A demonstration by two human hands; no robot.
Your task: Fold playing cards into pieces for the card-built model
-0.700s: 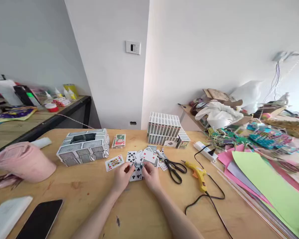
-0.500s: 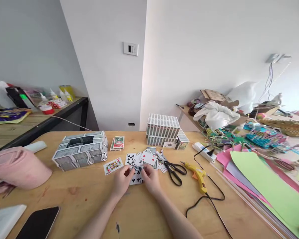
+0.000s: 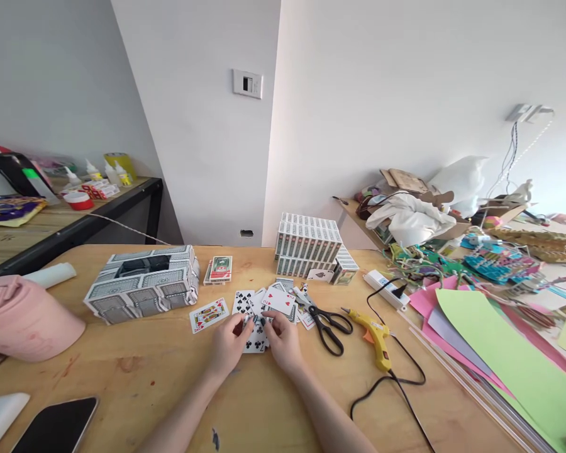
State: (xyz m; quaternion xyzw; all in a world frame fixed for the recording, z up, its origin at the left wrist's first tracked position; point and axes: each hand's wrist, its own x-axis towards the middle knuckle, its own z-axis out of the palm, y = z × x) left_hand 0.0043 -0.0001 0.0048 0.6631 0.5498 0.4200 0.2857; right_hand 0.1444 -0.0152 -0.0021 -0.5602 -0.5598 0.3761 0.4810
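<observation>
Loose playing cards lie in an overlapping pile at mid-table, among them a two of hearts [image 3: 280, 301] and a ten of spades [image 3: 243, 301]. My left hand [image 3: 231, 343] is closed over the near edge of the pile, its thumb and fingers pinched on something small I cannot make out. Facing it, my right hand [image 3: 282, 340] has bent fingers over the cards; whether it holds anything is hidden. A king card [image 3: 209, 314] lies face up to the left. Black-handled scissors [image 3: 329, 327] rest beside the pile on the right.
A card-covered box [image 3: 144, 286] stands left, near a pink roll [image 3: 31, 318] and a phone [image 3: 56, 425]. Stacked card boxes [image 3: 308, 242] stand behind. To the right are a yellow glue gun [image 3: 376, 336] with its cable, a power strip [image 3: 385, 288] and coloured sheets [image 3: 504, 352].
The view has shifted slightly, so the items at the left sit further left. My right fingers have parted slightly from my left fingers above the cards.
</observation>
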